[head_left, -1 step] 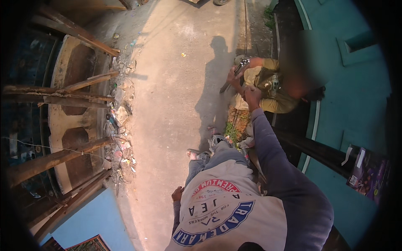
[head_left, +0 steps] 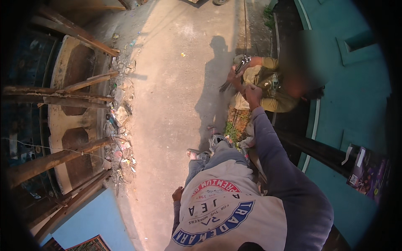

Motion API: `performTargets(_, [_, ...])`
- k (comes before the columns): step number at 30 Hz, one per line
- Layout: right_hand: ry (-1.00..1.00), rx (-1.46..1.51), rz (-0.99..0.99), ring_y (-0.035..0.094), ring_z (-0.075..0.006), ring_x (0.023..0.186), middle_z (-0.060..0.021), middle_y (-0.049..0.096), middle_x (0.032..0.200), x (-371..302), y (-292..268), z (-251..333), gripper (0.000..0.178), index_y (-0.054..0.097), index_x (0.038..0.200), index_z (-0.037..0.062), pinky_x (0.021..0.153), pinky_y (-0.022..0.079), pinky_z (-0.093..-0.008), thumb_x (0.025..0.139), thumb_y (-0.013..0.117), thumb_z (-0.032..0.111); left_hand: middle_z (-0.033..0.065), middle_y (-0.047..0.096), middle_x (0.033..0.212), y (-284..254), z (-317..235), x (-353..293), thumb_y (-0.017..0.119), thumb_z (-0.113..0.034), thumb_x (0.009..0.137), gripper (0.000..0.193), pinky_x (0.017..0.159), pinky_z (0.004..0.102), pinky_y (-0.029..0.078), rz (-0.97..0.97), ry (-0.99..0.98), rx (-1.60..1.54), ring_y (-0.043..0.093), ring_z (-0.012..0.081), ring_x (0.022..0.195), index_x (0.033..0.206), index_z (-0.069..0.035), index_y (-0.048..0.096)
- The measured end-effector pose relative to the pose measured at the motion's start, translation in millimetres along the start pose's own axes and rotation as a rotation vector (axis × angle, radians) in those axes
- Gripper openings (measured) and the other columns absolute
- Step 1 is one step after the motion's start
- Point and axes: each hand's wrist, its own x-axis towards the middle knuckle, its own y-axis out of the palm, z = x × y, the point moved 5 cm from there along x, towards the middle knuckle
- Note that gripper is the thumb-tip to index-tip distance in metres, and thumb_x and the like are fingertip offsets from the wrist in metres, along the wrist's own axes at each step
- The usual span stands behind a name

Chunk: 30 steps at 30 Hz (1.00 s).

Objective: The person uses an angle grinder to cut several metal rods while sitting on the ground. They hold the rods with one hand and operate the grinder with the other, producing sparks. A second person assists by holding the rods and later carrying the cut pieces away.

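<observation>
My right hand is stretched out at the upper right, its fingers closed; what they hold, if anything, is hidden. It is close to another person's forearm. That seated person, in an olive shirt, grips a bundle of thin dark sticks with small white ends. The bundle's lower ends fan out over the road. Down at my left side hangs my left hand, small in view beside my light printed shirt. Its fingers are too unclear to read.
A paved road runs ahead, with my shadow on it. Litter lines its left edge, next to slanted wooden poles and old panels. On the right stand a teal wall, a dark horizontal beam and a purple packet.
The other person's bundle has shifted and turned slightly, its lower ends now more spread. My right hand has barely moved, and my left hand looks the same.
</observation>
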Motion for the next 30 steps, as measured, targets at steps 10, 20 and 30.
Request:
performTargets(10, [-0.044, 0.005, 0.009, 0.067, -0.0149, 0.06, -0.0079, 0.074, 0.081, 43, -11, 21, 0.022, 0.078, 0.101, -0.003, 0.055, 0.053, -0.0334, 0.104, 0.07, 0.017, 0.0181, 0.08, 0.128, -24, -26, 14, 0.06, -0.026, 0.112, 0.042, 0.083, 0.0409, 0.064, -0.123, -0.585, -1.135, 0.08, 0.0318, 0.109, 0.143, 0.001, 0.066])
performTargets(20, [0.052, 0.002, 0.076, 0.066, -0.0142, 0.058, -0.0072, 0.071, 0.078, 42, 10, 18, 0.026, 0.077, 0.102, -0.0027, 0.053, 0.051, -0.0324, 0.106, 0.067, 0.021, 0.0223, 0.077, 0.131, -40, -62, 10, 0.06, -0.026, 0.112, 0.048, 0.085, 0.04, 0.065, -0.133, -0.604, -1.111, 0.08, 0.0331, 0.113, 0.147, 0.007, 0.061])
performTargets(30, [0.297, -0.216, -0.009, 0.075, -0.0228, 0.068, -0.0176, 0.08, 0.093, -24, -10, -27, 0.033, 0.079, 0.126, -0.0031, 0.06, 0.058, -0.0356, 0.105, 0.071, 0.021, 0.0233, 0.075, 0.132, -13, -32, 39, 0.062, -0.02, 0.112, 0.048, 0.095, 0.044, 0.069, -0.003, -0.182, -0.689, 0.078, 0.0385, 0.117, 0.145, 0.015, 0.059])
